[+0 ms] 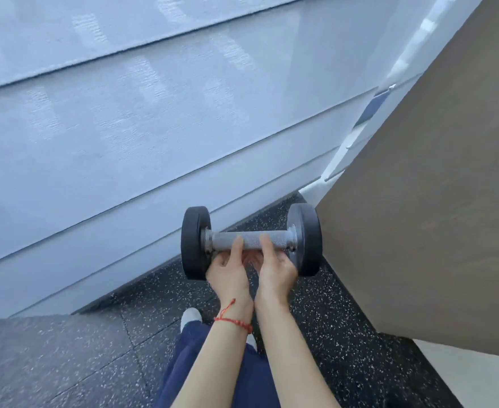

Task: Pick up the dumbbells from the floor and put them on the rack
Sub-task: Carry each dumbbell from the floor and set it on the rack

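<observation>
Gripping from beneath, the left hand (pixel 227 272) and right hand (pixel 274 267) are curled round the dumbbell (pixel 249 242), whose knurled grey handle joins round black ends above speckled rubber floor (pixel 330 319).

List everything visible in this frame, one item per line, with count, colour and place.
dumbbell: one, black end weights with a grey knurled handle, lower centre, held level above the floor
floor: black rubber with white speckles, bottom of frame
wall: pale blue-white horizontal boards, upper left
panel: one, brown-grey, flat, right side
bracelet: one, red cord, on the left wrist
trousers: dark blue, bottom centre
foot: one showing, white, above the trousers
left hand: grips the handle from below
right hand: grips the handle from below
</observation>
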Action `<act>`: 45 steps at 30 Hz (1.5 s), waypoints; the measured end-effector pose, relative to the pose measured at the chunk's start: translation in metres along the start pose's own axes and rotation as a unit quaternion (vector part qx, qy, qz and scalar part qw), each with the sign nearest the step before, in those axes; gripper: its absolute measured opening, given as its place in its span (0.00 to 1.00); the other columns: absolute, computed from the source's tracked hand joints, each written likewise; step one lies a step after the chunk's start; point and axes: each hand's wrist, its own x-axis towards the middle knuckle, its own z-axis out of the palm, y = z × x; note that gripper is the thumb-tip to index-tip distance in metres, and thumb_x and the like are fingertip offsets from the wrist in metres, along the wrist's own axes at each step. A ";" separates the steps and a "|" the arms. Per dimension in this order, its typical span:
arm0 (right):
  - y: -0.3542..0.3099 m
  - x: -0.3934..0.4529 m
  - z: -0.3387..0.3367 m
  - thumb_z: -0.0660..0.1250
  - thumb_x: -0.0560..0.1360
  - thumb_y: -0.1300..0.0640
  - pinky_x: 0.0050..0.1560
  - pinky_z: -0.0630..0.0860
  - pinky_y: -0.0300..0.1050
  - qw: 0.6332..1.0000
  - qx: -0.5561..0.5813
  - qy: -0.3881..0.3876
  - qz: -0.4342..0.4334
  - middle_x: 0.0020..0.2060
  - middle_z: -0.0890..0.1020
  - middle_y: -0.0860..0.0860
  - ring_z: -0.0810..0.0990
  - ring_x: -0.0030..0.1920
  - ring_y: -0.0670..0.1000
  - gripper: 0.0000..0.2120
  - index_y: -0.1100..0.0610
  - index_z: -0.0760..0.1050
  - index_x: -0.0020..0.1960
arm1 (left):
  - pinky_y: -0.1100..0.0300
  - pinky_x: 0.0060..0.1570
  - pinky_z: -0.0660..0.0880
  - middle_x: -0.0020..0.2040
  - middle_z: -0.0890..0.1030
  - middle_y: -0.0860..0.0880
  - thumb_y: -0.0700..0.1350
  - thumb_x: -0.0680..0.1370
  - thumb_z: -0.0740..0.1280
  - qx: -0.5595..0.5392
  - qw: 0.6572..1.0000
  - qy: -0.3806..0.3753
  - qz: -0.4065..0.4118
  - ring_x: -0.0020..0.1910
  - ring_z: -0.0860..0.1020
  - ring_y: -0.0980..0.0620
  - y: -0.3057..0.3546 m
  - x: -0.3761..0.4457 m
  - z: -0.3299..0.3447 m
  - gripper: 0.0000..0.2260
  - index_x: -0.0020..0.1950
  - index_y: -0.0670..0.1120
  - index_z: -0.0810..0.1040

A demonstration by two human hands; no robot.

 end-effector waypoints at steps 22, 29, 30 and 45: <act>0.131 -0.179 0.101 0.71 0.71 0.58 0.55 0.78 0.55 0.965 -0.164 -0.201 0.051 0.39 0.84 0.55 0.82 0.47 0.58 0.05 0.58 0.79 0.37 | 0.44 0.53 0.78 0.37 0.83 0.44 0.52 0.66 0.74 -0.129 0.972 0.189 0.047 0.45 0.83 0.43 0.073 0.030 -0.236 0.11 0.32 0.45 0.79; 0.199 -0.266 0.143 0.72 0.70 0.58 0.56 0.77 0.58 0.943 -0.196 -0.260 0.069 0.42 0.84 0.59 0.82 0.50 0.61 0.06 0.58 0.80 0.35 | 0.44 0.55 0.78 0.43 0.84 0.40 0.45 0.70 0.72 -0.202 0.949 0.233 0.062 0.48 0.82 0.43 0.103 0.045 -0.345 0.06 0.36 0.44 0.80; 0.208 -0.278 0.149 0.72 0.70 0.58 0.56 0.78 0.58 0.939 -0.201 -0.271 0.071 0.42 0.84 0.59 0.82 0.51 0.62 0.06 0.58 0.80 0.35 | 0.44 0.55 0.77 0.44 0.84 0.40 0.44 0.71 0.72 -0.216 0.944 0.242 0.062 0.48 0.82 0.42 0.109 0.045 -0.360 0.06 0.37 0.43 0.80; 0.305 -0.427 0.254 0.69 0.73 0.60 0.47 0.81 0.43 0.834 -0.311 -0.444 0.107 0.40 0.83 0.58 0.82 0.42 0.53 0.05 0.61 0.78 0.40 | 0.62 0.42 0.81 0.40 0.82 0.44 0.41 0.73 0.70 -0.396 0.827 0.382 0.118 0.43 0.81 0.45 0.190 0.078 -0.536 0.04 0.40 0.41 0.78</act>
